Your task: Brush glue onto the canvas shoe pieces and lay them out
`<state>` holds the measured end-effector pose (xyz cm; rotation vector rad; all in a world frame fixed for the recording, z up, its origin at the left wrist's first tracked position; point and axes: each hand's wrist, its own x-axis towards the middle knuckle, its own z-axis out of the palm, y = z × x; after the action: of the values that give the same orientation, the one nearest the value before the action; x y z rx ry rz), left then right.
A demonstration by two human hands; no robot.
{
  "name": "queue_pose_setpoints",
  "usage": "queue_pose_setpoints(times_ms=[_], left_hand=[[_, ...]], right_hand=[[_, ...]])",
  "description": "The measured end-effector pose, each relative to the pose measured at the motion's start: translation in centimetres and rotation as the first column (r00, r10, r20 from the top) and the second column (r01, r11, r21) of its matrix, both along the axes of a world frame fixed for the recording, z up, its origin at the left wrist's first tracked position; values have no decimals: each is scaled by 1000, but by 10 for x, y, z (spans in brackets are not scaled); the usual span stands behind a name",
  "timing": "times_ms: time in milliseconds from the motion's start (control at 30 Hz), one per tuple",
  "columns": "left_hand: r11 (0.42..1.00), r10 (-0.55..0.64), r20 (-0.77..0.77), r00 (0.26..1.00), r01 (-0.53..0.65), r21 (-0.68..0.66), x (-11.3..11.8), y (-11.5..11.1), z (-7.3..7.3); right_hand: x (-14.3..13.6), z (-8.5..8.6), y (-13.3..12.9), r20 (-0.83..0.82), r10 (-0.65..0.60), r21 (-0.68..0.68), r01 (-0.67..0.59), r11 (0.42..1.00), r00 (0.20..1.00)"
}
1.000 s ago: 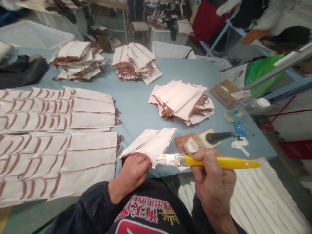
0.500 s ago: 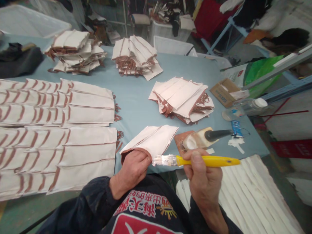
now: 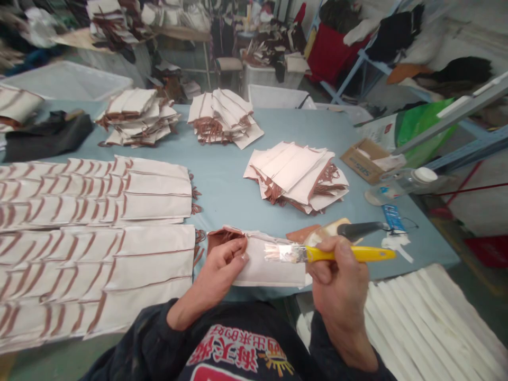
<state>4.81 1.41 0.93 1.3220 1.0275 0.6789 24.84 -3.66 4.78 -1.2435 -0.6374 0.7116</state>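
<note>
My right hand (image 3: 343, 291) grips a paintbrush (image 3: 353, 254) by its yellow handle. White paste coats the bristles, which point left over a white fabric piece (image 3: 273, 267) with a brown edge. My left hand (image 3: 226, 264) pinches that brown edge at the piece's left end, where brown lining shows in the opening. Whether the bristles touch the fabric I cannot tell. Behind the brush, a glue container (image 3: 323, 232) with a dark-handled tool (image 3: 361, 229) in it stands by a brown scrap (image 3: 300, 234), partly hidden by my right hand.
Overlapping rows of white pieces (image 3: 154, 206) with brown edges cover the table's left side. Several stacks, one of them nearby (image 3: 293, 169), stand farther back. A small cardboard box (image 3: 361, 166) and a clear bottle (image 3: 397, 188) are at the right. White strips (image 3: 432, 323) lie lower right.
The fabric piece has turned so it lies lengthwise, and its brown-lined opening now faces up more. The brush has shifted slightly right and stays in my right hand. The camera view has tilted up.
</note>
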Motion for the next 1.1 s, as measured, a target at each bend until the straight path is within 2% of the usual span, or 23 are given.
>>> queue_pose_setpoints(times_ms=[167,300,367,467,600,733,867,933,1033,1100], left_hand=[[993,10,99,995,2,-121,-2,3,16],[953,-3,190,982,60,-297,-1,-4,17],[943,-6,212,977,76,-325,0,-7,16],[942,-1,235,972,79,-326,1,-7,16],[911,54,253,966,56,-408,3,-6,20],[883,71,279,958,70,-463,3,-5,19],[884,102,284,953,44,-465,4,-3,18],[884,112,286,952,36,-465,6,-1,20],[872,98,308,946,68,-485,11,2,23],[862,86,330,940,96,-498,14,5,24]], right_hand=[[-1,6,7,149,87,109,-104,989,985],[-3,-5,15,395,191,109,-252,962,899],[-1,-13,17,479,203,91,-279,956,854],[3,-16,15,457,137,161,-233,959,879],[6,-7,10,419,93,237,-207,949,903],[0,-8,14,491,146,185,-267,946,859],[-3,-21,23,522,44,173,-156,973,852],[-2,-29,26,623,19,145,-139,980,782],[-3,-41,28,775,44,65,-150,987,630],[-4,-47,31,808,30,55,-126,991,589]])
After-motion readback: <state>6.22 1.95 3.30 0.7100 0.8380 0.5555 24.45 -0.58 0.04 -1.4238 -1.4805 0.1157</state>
